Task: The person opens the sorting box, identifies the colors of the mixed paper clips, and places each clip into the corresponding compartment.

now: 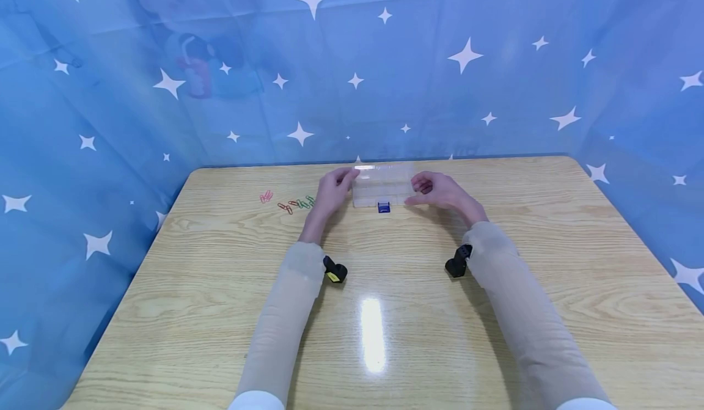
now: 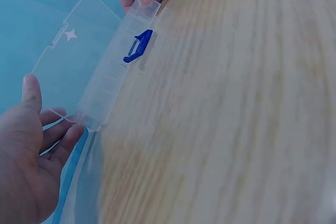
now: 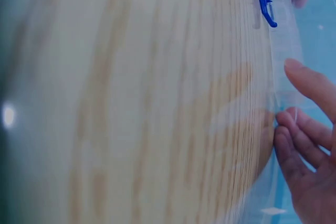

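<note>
Your left hand [image 1: 332, 190] and right hand [image 1: 442, 191] grip opposite ends of the clear, rectangular plastic box [image 1: 365, 200] (how firmly, I can't tell), its lid [image 2: 84, 40] raised and blue plastic latch [image 1: 384, 208] facing you. Left of your left hand, which stands between them and the box, lie small pink [image 1: 266, 197], red [image 1: 285, 207] and green paper clips [image 1: 304, 203] on the pale wood-grain table [image 1: 407, 318]. The starry blue cloth [image 1: 341, 104] hangs just behind.

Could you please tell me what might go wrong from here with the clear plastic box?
The transparent lid stands raised with the left hand at its edge; if it dropped, it could nip that hand. The green paper clips lie close beside the same hand, so an outward sweep might scatter them. The box sits near the far edge of the table, so a hard push away could perhaps slide it off.
</note>
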Action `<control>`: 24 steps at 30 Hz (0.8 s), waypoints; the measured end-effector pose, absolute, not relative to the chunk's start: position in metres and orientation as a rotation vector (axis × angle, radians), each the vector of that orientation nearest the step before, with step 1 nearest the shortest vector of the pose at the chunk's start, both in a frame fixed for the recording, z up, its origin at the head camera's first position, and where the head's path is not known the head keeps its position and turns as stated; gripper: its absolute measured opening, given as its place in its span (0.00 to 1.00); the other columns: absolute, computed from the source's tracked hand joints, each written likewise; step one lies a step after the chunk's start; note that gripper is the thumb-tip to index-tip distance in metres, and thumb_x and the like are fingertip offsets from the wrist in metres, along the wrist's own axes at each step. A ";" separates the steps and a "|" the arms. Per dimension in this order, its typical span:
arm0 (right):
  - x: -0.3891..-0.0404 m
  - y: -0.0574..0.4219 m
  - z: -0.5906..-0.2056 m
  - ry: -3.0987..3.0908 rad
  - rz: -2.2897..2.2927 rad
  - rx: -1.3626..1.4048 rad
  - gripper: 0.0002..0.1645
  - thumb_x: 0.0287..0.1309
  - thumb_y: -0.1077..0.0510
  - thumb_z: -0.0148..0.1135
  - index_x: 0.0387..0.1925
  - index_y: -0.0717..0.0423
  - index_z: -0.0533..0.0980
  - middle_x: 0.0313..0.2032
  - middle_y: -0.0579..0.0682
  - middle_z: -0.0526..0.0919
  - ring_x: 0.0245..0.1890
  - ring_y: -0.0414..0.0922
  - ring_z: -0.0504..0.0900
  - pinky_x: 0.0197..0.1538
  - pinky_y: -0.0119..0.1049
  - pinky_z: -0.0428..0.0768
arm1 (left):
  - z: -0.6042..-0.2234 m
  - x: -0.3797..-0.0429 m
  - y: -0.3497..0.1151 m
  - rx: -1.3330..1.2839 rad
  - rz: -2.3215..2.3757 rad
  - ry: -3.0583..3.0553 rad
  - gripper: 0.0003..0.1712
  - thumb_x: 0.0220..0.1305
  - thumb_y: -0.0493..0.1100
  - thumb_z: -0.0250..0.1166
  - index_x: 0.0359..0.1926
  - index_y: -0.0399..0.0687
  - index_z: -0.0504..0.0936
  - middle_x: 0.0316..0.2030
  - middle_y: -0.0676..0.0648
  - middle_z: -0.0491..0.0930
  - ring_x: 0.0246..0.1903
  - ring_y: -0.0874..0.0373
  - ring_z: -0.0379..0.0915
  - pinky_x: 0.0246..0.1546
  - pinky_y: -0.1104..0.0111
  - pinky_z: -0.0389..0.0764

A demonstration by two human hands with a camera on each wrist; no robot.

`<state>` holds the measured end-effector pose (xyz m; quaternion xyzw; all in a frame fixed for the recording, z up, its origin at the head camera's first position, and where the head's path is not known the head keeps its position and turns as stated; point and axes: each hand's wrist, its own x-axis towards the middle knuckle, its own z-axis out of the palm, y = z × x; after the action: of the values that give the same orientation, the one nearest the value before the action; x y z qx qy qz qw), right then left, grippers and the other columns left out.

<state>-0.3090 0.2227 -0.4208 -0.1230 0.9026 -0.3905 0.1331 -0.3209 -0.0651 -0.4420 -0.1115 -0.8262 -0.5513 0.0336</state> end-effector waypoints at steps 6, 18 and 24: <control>-0.309 0.222 -0.421 2.621 -1.133 -0.359 0.40 0.54 0.48 0.77 0.62 0.64 0.71 0.52 0.59 0.77 0.51 0.53 0.74 0.59 0.46 0.73 | -0.442 -0.326 -0.066 -0.303 -1.699 -2.529 0.22 0.79 0.49 0.54 0.56 0.37 0.83 0.42 0.39 0.84 0.41 0.53 0.79 0.45 0.64 0.80; -0.307 0.222 -0.421 2.615 -1.139 -0.366 0.40 0.57 0.48 0.75 0.63 0.65 0.70 0.53 0.60 0.76 0.52 0.53 0.74 0.60 0.47 0.72 | -0.443 -0.330 -0.063 -0.161 -1.640 -2.616 0.17 0.77 0.45 0.58 0.54 0.37 0.85 0.39 0.43 0.85 0.39 0.54 0.79 0.43 0.66 0.79; -0.309 0.223 -0.423 2.621 -1.137 -0.362 0.40 0.57 0.48 0.75 0.63 0.65 0.70 0.52 0.60 0.76 0.51 0.53 0.74 0.59 0.47 0.72 | -0.444 -0.329 -0.061 -0.089 -1.710 -2.589 0.16 0.75 0.44 0.60 0.52 0.37 0.85 0.39 0.43 0.85 0.37 0.56 0.80 0.40 0.67 0.79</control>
<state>-0.3085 0.2226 -0.4227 -0.1246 0.9024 -0.3913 0.1307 -0.3294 -0.0613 -0.4443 -0.0286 -0.8339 -0.5509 0.0189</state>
